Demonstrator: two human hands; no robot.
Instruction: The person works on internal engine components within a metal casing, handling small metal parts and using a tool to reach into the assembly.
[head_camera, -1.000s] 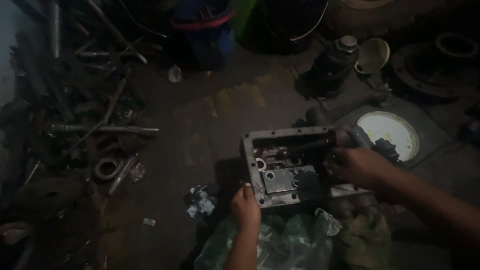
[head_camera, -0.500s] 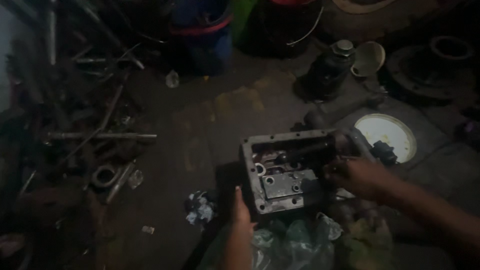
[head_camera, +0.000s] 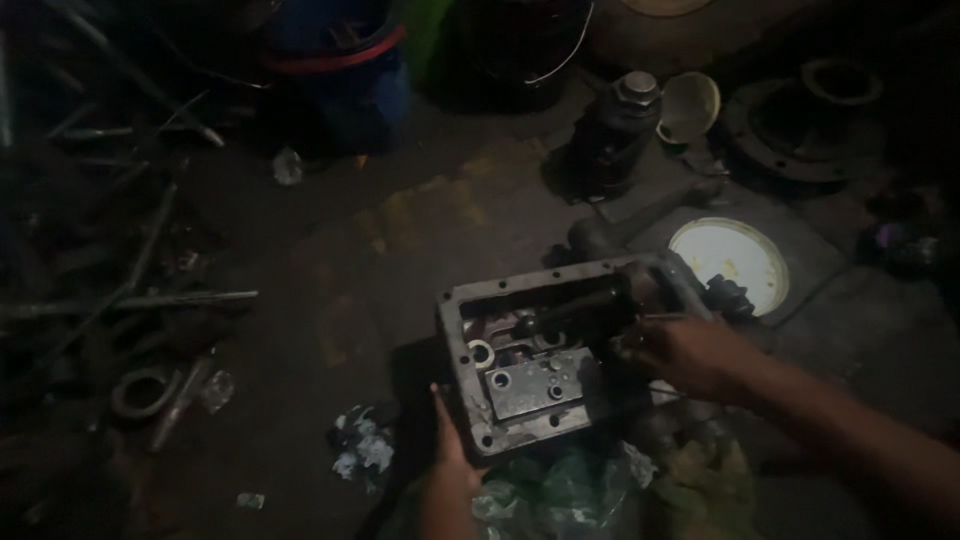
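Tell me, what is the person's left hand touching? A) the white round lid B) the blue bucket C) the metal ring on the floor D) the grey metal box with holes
D: the left hand rests against the near-left edge of the grey metal housing, far from the other things.

One metal housing (head_camera: 545, 365) between the left hand (head_camera: 450, 470) and right hand (head_camera: 690, 355); one white round lid (head_camera: 730, 262) beyond the right hand; two buckets (head_camera: 335, 60).
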